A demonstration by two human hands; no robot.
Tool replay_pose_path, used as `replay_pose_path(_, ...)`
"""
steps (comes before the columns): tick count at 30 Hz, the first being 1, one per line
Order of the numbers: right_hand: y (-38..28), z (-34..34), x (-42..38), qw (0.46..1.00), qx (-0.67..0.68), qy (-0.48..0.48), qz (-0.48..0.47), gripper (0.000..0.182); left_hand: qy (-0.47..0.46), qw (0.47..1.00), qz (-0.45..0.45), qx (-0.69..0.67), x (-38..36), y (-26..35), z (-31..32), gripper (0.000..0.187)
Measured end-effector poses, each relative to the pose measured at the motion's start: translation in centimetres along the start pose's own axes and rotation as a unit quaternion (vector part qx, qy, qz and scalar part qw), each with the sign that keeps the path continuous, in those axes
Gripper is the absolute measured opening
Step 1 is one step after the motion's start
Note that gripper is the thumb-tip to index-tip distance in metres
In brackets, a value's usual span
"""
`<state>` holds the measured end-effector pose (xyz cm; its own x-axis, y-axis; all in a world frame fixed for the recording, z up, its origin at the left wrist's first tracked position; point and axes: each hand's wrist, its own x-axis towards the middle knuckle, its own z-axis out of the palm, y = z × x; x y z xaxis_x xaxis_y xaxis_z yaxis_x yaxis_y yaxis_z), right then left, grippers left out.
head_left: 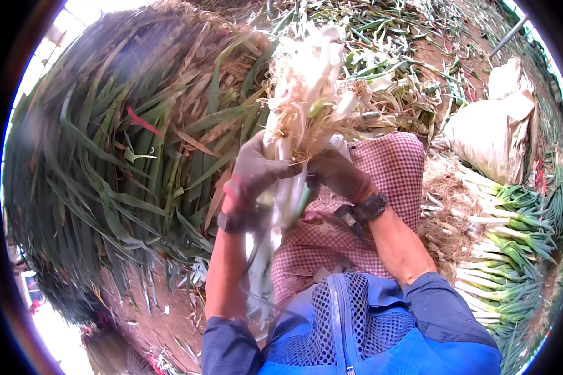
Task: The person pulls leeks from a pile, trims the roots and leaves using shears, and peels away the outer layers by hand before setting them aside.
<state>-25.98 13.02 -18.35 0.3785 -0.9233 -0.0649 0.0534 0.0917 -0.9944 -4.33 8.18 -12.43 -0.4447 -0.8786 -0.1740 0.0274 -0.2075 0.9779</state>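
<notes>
My left hand [255, 172], in a grey glove, is closed around the white stalks of a bunch of green onions [306, 81] held upright in front of me. The bunch's pale roots and dry husks fan out at the top. My right hand [336, 174], in a dark glove with a watch at the wrist, grips the same bunch from the right, just below the roots. The stalks run down between my forearms toward my lap. A red-checked cloth [388, 169] covers my knees under the hands.
A large heap of uncleaned onion plants [125, 150] with long green leaves fills the left. Trimmed onions [507, 250] lie stacked in a row at the right, beside a white sack [494, 131]. Bare soil [162, 312] lies at lower left; cut leaves litter the ground behind.
</notes>
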Motion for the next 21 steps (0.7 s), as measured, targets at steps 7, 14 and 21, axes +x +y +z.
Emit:
replay_pose_path(7, 2.3, -2.3, -1.4, 0.992, 0.112, -0.05, 0.005, 0.047, -0.055, 0.997, 0.003, -0.055, 0.6, -4.4, 1.2, 0.088)
replay_pose_path(14, 2.2, -1.4, 2.8, 0.981, -0.17, -0.089, -0.027, 0.04, 0.234, 0.865, 0.063, 0.44, -4.0, -4.0, 6.6, 0.109)
replay_pose_path(21, -1.7, 3.5, 2.1, 0.988, -0.103, -0.021, -0.112, 0.043, 0.258, 0.821, 0.141, 0.49, -2.0, -11.8, 1.2, 0.085)
